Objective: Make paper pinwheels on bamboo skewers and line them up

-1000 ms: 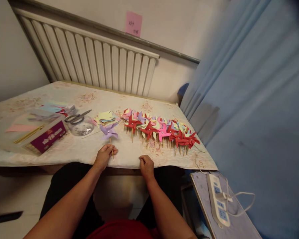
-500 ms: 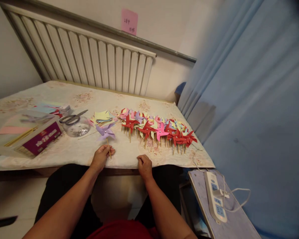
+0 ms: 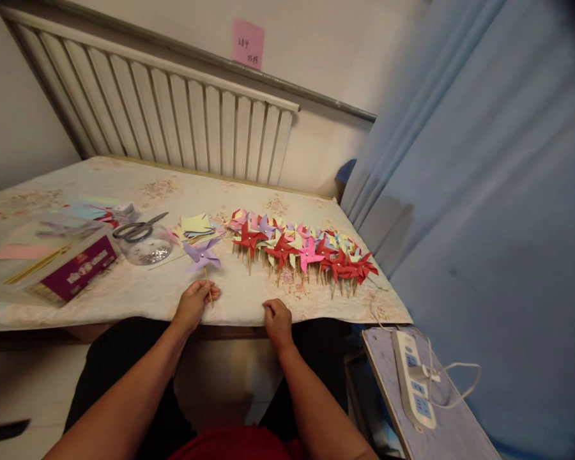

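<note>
My left hand [image 3: 195,303] pinches the thin wooden stick of a lilac paper pinwheel [image 3: 201,255] near the table's front edge. The pinwheel stands upright, its blades facing me, a small pin at the centre. On the table edge to the right rests my right hand [image 3: 278,319], fingers curled into a loose fist, with nothing showing in it. Finished pinwheels [image 3: 309,252] in red, pink, lilac and pale yellow stand in a dense group beyond it. Just behind the held pinwheel lies a stack of coloured paper squares [image 3: 196,225].
Scissors [image 3: 137,230] lie across a clear round tub [image 3: 148,253] of small metal pins. Left of it is a purple and white box [image 3: 89,268] with sticks on top. A power strip [image 3: 414,380] sits on a low stand at right, beside a blue curtain [image 3: 498,223].
Almost nothing differs. Both hands and the lilac pinwheel keep their places; the whole view has shifted very slightly.
</note>
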`<state>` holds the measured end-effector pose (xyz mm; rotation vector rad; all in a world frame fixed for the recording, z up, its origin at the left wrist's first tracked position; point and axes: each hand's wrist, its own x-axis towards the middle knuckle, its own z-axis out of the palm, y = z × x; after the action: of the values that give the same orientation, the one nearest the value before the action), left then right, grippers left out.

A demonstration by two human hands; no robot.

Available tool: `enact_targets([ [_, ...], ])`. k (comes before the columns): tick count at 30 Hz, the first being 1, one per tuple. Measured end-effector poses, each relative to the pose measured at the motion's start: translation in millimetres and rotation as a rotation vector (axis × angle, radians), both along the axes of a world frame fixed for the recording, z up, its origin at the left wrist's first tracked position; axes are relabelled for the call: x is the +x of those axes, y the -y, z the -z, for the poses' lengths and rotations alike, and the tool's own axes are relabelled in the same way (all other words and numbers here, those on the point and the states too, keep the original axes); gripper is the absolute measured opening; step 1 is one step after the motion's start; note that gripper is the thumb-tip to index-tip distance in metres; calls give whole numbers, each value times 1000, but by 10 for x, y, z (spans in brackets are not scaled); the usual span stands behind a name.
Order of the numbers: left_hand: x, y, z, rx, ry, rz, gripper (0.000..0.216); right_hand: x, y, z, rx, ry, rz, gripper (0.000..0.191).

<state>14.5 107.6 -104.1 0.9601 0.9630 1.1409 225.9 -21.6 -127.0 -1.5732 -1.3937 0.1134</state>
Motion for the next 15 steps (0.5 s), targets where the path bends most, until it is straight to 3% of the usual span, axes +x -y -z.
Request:
enact_targets([
  [15, 7, 14, -26, 10, -2, -7, 43, -1, 4, -13, 11, 6, -2, 25],
])
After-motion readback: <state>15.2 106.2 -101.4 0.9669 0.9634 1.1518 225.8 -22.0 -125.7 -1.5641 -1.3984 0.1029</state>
